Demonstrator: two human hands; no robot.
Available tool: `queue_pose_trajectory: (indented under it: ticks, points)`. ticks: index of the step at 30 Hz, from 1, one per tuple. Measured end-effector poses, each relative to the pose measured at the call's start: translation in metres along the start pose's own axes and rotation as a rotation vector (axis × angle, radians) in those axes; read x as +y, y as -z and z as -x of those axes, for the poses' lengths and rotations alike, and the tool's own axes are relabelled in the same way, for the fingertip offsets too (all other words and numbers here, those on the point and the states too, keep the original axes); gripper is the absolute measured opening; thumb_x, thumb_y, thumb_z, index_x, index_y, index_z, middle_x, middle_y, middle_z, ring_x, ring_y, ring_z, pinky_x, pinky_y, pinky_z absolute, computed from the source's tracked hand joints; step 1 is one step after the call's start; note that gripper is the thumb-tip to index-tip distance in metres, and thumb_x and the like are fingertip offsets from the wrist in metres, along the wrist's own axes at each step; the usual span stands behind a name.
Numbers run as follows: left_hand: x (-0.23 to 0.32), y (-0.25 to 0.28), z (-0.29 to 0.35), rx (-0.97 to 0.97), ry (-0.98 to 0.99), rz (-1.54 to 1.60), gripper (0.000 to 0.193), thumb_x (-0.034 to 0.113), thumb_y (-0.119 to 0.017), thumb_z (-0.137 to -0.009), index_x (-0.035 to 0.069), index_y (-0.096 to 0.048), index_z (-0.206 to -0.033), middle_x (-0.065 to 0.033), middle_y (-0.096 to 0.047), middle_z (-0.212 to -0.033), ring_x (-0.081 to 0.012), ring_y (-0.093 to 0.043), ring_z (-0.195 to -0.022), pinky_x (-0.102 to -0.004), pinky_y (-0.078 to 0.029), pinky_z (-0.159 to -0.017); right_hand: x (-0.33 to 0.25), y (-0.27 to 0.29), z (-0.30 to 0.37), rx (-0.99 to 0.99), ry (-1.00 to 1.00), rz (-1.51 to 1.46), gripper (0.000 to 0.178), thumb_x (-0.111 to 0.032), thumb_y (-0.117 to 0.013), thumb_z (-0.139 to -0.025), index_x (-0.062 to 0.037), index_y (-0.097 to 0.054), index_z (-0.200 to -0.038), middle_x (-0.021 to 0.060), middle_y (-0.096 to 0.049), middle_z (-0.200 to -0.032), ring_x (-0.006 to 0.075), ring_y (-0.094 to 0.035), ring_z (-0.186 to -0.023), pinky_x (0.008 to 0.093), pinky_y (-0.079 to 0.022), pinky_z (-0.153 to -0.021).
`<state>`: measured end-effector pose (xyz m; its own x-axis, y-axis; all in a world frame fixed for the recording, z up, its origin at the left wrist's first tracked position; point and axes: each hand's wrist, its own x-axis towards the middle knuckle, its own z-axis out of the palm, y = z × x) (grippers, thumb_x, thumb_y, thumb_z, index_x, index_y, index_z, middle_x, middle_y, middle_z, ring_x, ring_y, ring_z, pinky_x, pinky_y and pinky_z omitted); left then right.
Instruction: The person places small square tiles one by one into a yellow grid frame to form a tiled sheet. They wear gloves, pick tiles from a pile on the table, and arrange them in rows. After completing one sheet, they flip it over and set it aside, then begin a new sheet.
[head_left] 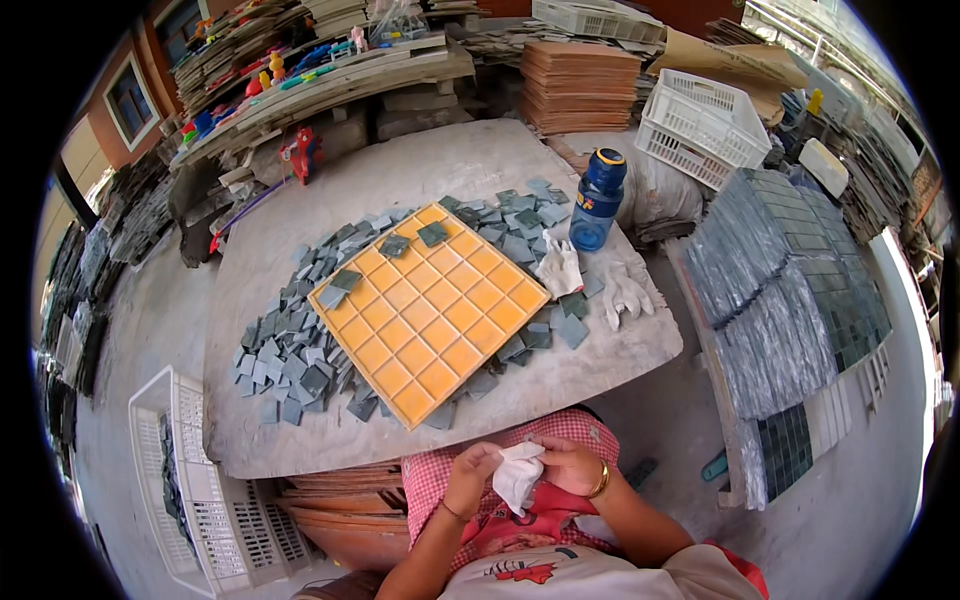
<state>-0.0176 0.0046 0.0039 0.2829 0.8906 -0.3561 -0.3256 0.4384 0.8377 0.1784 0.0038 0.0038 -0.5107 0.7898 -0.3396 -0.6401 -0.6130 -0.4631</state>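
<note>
Over my lap, my left hand [472, 478] and my right hand [568, 466] pinch a crumpled white cloth [519, 477] between them. It hangs in loose folds; whether it is a tissue or a fabric piece I cannot tell. Beyond them on the table lies a yellow grid tray [415, 330] with square compartments, tilted diagonally on a heap of grey-green stone tiles [290, 365]. A few tiles [394, 246] rest at its far and left edges. Beside its right corner lie a white glove [559, 266] and another white glove [627, 296].
A blue bottle [597, 205] stands at the right on the pale table [360, 170]. White crates sit at lower left [215, 500] and far right [700, 120]. A stack of wrapped tile sheets [790, 290] stands right; brown sheets [578, 88] are piled behind.
</note>
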Motion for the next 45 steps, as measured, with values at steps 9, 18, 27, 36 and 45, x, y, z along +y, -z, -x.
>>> queue_pose_trajectory:
  ticks: [9,18,27,36,45]
  points:
    - [-0.003,-0.02,0.009,0.016,-0.161,-0.418,0.023,0.022,-0.053,-0.095,0.001,-0.06,-0.088,0.0026,-0.055,-0.076,-0.0049,-0.047,-0.069,-0.02,-0.039,-0.06,0.023,0.007,-0.009,0.323,0.341,0.895,0.023,-0.024,-0.058,-0.092,-0.002,-0.065,-0.091,0.001,-0.062,-0.079,0.0069,-0.056,-0.072,0.0222,-0.044,-0.063]
    - [-0.003,-0.02,0.01,0.124,-0.185,-0.16,0.018,0.018,-0.06,-0.091,0.002,-0.062,-0.084,-0.0006,-0.059,-0.078,-0.0067,-0.052,-0.074,-0.0231,-0.043,-0.067,0.021,0.014,-0.021,0.342,0.622,1.234,0.024,-0.022,-0.069,-0.081,-0.0005,-0.062,-0.088,0.0116,-0.06,-0.076,0.0202,-0.06,-0.064,0.0306,-0.046,-0.059]
    - [0.001,-0.002,0.003,-0.026,-0.573,-0.701,0.046,0.017,-0.075,-0.074,0.001,-0.055,-0.112,-0.0132,-0.062,-0.095,-0.025,-0.061,-0.09,-0.0325,-0.047,-0.082,0.01,0.023,-0.012,0.138,0.066,0.294,0.02,-0.01,-0.052,-0.091,-0.0024,-0.057,-0.109,0.0095,-0.061,-0.108,0.025,-0.061,-0.1,0.0369,-0.051,-0.085]
    - [0.017,-0.005,0.02,0.076,-0.711,-1.037,0.037,0.008,-0.066,-0.076,0.003,-0.058,-0.111,-0.0175,-0.06,-0.108,-0.035,-0.059,-0.096,-0.0404,-0.049,-0.083,0.01,0.009,-0.013,0.403,0.397,0.741,0.012,-0.008,-0.05,-0.092,-0.0008,-0.057,-0.1,0.009,-0.065,-0.097,0.0137,-0.062,-0.09,0.0278,-0.049,-0.08]
    - [0.008,-0.025,0.03,-0.072,-0.524,-1.252,0.023,0.004,-0.056,-0.079,-0.001,-0.053,-0.101,-0.0199,-0.064,-0.083,-0.0353,-0.064,-0.076,-0.0449,-0.053,-0.062,0.025,-0.012,-0.018,0.449,0.474,0.739,0.006,-0.005,-0.055,-0.089,-0.0013,-0.056,-0.093,0.0023,-0.062,-0.077,0.0065,-0.057,-0.067,0.0203,-0.045,-0.056]
